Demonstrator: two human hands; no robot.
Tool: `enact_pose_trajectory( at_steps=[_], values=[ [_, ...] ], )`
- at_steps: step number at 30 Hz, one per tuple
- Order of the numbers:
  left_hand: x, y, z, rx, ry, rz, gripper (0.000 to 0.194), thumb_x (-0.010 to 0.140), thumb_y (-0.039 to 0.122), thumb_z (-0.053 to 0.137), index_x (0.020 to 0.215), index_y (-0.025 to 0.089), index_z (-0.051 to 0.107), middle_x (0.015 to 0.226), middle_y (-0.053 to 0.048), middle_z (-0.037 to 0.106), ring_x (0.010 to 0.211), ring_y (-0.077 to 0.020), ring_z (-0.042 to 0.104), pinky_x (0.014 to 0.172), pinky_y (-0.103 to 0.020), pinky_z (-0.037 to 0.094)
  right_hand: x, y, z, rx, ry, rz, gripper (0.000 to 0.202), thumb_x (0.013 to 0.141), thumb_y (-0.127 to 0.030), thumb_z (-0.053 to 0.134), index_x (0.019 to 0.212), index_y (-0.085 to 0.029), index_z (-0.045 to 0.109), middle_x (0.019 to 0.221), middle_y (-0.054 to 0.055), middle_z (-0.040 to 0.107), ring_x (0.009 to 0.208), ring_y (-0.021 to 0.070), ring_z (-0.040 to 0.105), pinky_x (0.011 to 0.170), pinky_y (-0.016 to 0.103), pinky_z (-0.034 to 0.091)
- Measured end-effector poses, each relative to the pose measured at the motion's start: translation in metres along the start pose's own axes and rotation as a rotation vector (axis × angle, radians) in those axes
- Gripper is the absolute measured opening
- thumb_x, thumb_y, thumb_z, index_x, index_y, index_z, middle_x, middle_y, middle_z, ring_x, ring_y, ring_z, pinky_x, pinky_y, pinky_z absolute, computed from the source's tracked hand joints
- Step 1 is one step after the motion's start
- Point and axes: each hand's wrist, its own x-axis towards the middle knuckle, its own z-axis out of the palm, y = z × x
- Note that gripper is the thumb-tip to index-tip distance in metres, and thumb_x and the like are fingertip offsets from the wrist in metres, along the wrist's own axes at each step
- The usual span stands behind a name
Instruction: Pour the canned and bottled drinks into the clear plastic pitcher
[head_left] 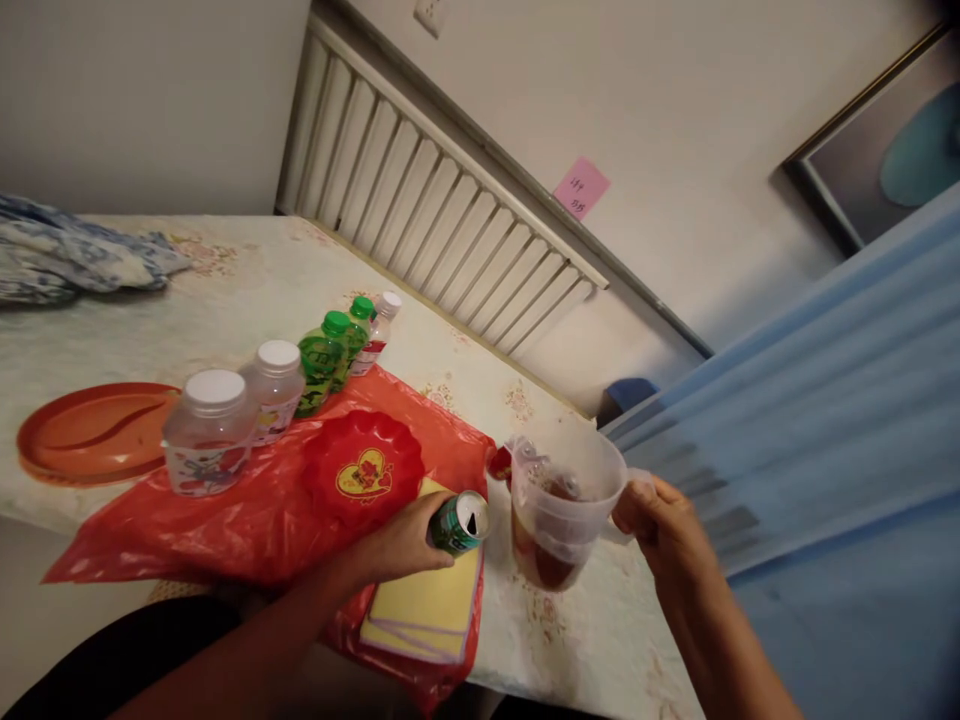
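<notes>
My left hand (405, 540) is wrapped round a green drink can (456, 524) with its top opened, above a stack of yellow sheets (427, 605). In my right hand (656, 515) is the handle of a clear plastic measuring jug (566, 500), part filled with dark brown liquid. The can and the jug are apart. Left of the can lies a red scalloped plate (364, 468) with a yellow heart print. A small red object (499, 463) shows just behind the jug's left side; I cannot make out what it is.
A red plastic sheet (247, 530) covers part of the flowered tablecloth (262, 270). Two white-lidded jars (210, 440), green-capped bottles (322, 360) and a white-capped bottle (375, 335) stand in a row. An orange tray (97, 435) lies left. Radiator (420, 180) behind; blue curtain (825, 420) right.
</notes>
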Motion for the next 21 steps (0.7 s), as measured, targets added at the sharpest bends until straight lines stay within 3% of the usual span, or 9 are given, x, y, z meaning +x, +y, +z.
enact_pose_trajectory(
  at_steps=[8,21],
  values=[
    [0.003,-0.003,0.001,0.027,0.017,-0.007,0.07,0.06,0.015,0.071,0.127,0.021,0.051,0.123,-0.006,0.063,0.112,-0.0269,0.058,0.099,-0.038,0.046,-0.039,0.033,-0.022,-0.094,-0.027,0.158,0.047,0.069,-0.055,0.073,0.05,-0.02,0.048,0.045,-0.006,0.03,0.045,0.0086,0.021,0.045,0.026,0.015],
    [0.006,0.002,-0.001,0.058,0.019,-0.004,0.068,0.06,0.016,0.072,0.125,0.021,0.054,0.121,-0.006,0.063,0.109,-0.0268,0.059,0.097,-0.038,0.046,-0.044,0.042,-0.019,-0.179,-0.12,0.23,0.044,0.066,-0.059,0.075,0.062,-0.017,0.062,0.05,-0.007,0.028,0.049,0.008,0.019,0.048,0.024,0.013]
  ],
)
